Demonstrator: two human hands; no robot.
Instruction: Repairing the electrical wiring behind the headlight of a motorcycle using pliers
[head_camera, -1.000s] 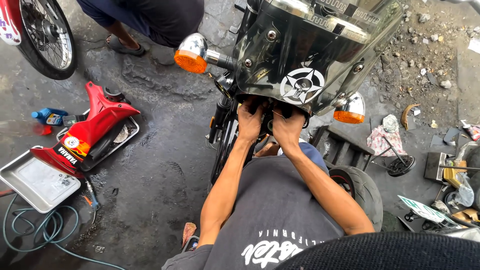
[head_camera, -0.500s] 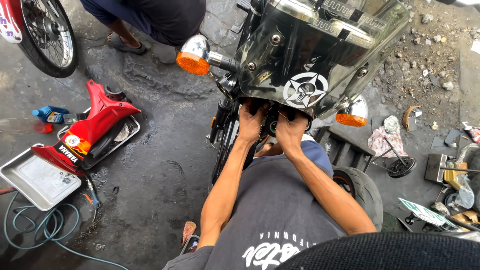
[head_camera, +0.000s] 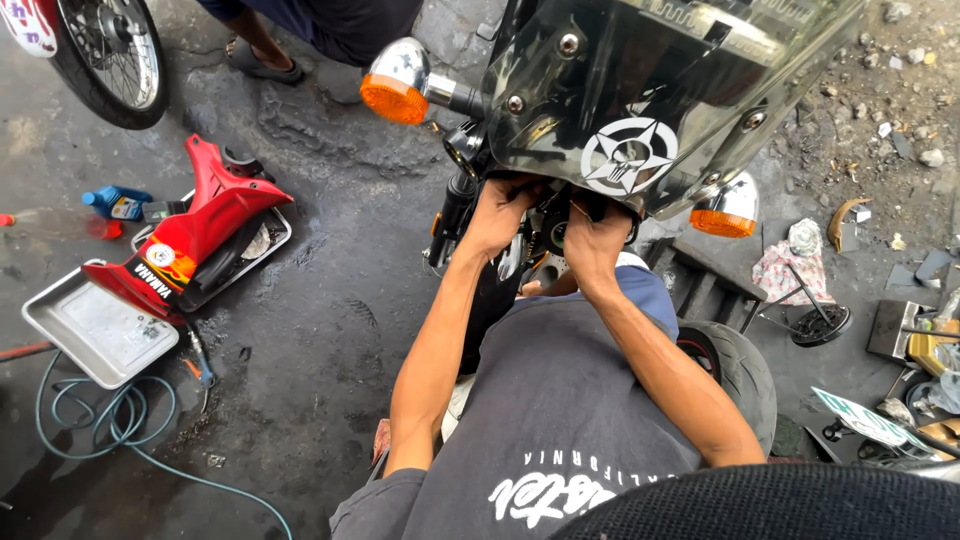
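In the head view, the left hand (head_camera: 497, 215) and the right hand (head_camera: 594, 240) reach under the tinted windshield (head_camera: 640, 90) of the motorcycle, fingers curled on dark parts there; what exactly they grip, I cannot tell. A red fairing (head_camera: 195, 240) lies far left.

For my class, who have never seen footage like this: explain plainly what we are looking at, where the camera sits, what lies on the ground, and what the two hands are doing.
The camera sits on a person's head and looks down, so you see their own arms and grey shirt. Both hands reach under the tinted windscreen of a motorcycle. The left hand and right hand grip dark parts there; what they hold is hidden. Orange turn signals stick out at each side. On the wet concrete lie a red body panel, a metal tray, a blue bottle, a green hose and a loose tyre. Another person's sandalled foot shows at the top.
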